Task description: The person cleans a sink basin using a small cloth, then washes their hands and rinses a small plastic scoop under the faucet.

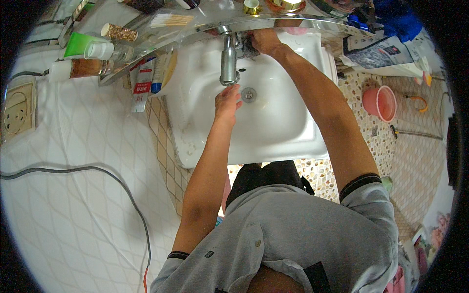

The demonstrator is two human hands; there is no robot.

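My left hand (pixel 228 104) is held palm inward just below the mouth of a chrome faucet (pixel 229 64). Its fingers are loosely bent and apart, with nothing between them. The white ceramic sink (pixel 271 121) lies beneath, and its metal drain (pixel 248 95) is just right of my fingertips. My right hand (pixel 265 41) reaches to the sink's back rim, right of the faucet, close under the glass shelf. Beside its fingers is a dark, blurred patch (pixel 250 45) that I cannot identify. Whether those fingers grip anything is unclear.
A curved glass shelf (pixel 249 24) above the sink bears cotton swabs (pixel 171 20), a green tube (pixel 77 44) and several bottles. Toothpaste tubes (pixel 143 82) hang at the left. A pink bucket (pixel 380 103) stands on the pebble-pattern floor. A grey cable (pixel 91 168) runs along the left wall.
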